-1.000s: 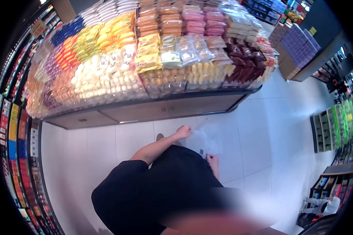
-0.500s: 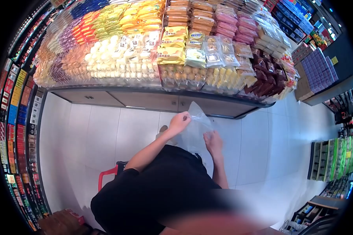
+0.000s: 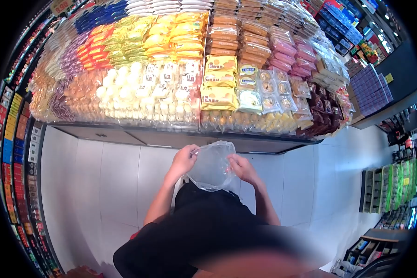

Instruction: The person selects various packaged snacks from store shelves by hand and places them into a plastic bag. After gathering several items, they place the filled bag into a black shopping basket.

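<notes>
A clear plastic bag hangs between my two hands, its mouth spread wide and facing up. My left hand pinches the left edge of the bag's rim. On the opposite edge, my right hand grips the rim with closed fingers. Nothing shows inside the bag. Just beyond it stands a long display counter heaped with wrapped snacks, among them yellow packets and clear packs of round white pieces.
Tall shelves of boxed goods line the left side. At the right are a stack of purple boxes and a green rack. Pale floor tiles surround me.
The bag has opened from a narrow, hanging shape into a wide mouth. My left hand has moved left and down, and my right hand slightly left. The counter appears lower in view.
</notes>
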The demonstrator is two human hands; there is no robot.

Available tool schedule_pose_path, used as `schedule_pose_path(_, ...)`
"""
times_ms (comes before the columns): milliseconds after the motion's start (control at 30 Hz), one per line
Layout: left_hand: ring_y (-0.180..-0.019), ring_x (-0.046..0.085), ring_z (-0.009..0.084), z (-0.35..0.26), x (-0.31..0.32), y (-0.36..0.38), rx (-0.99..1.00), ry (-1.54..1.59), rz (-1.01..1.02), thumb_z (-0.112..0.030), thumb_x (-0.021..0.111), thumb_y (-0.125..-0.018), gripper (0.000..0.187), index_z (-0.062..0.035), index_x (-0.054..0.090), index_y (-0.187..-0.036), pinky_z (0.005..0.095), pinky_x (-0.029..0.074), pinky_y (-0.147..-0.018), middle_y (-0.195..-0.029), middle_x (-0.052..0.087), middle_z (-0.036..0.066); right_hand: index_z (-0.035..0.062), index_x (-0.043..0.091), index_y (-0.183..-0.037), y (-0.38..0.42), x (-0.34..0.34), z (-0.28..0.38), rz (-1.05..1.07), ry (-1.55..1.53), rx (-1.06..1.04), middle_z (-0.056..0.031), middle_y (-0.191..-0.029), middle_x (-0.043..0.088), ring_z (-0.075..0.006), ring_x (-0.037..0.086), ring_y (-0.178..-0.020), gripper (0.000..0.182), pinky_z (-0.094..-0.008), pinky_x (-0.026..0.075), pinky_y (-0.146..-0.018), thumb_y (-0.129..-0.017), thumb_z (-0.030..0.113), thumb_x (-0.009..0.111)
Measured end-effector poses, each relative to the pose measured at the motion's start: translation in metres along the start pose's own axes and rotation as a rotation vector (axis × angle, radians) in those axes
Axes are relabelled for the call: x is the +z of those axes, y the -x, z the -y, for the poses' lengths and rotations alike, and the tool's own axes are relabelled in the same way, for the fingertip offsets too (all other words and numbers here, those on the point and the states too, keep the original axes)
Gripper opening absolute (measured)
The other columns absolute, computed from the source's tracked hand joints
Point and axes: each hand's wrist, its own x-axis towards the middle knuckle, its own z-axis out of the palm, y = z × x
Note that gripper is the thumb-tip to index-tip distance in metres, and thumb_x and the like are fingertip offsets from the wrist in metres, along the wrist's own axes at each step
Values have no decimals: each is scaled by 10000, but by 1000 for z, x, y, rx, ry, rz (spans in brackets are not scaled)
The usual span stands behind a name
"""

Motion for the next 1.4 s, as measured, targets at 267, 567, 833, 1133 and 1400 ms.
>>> schedule_pose_path(267, -813, 658, 352, 5, -40, -73, 0, -42, -117, -154, 628, -837, 144, -74, 631, -956, 435, 504, -711, -851, 663, 119, 44, 656, -1062, -86, -6, 78, 212, 643, 111, -212, -942, 710, -409, 671, -935, 470, -501, 514, -804, -1016, 483, 496)
schedule_pose_path(567, -775, 674, 366, 4, -78, -118, 44, -11, 60, -241, 709, -859, 196, -95, 682, -987, 437, 508, -670, -797, 682, 135, 29, 609, -1228, -131, -94, 223, 125, 547, -294, -183, -922, 709, -371, 688, -864, 423, -450, 544, -805, -953, 343, 679)
schedule_pose_path(833, -683, 665, 334, -3, -73, -113, -38, 123, -152, -156, 697, -859, 123, -57, 682, -931, 375, 514, -629, -761, 669, 152, 47, 516, -1397, -348, -230, 316, -236, 756, -849, -173, -1342, 593, -312, 582, -1236, 518, -424, 476, -1031, -928, 227, 641)
schedule_pose_path(1133, -585, 595, 128, -21, -33, -86, -280, 197, -440, -90, 672, -862, 122, -6, 679, -951, 293, 472, -577, -697, 654, 101, 186, 332, -1545, -597, -350, 380, -452, 1228, -514, -199, -1344, 594, -364, 591, -1216, 824, -467, 488, -1010, -796, 167, 676)
schedule_pose_path(1400, -595, 577, 96, -33, -5, -80, -413, 253, -597, -55, 660, -864, 115, 10, 678, -957, 277, 464, -575, -697, 651, 82, 162, 498, -1453, -617, -348, 408, -512, 1336, -526, -152, -1281, 669, -337, 634, -1192, 641, -476, 494, -995, -832, 165, 657)
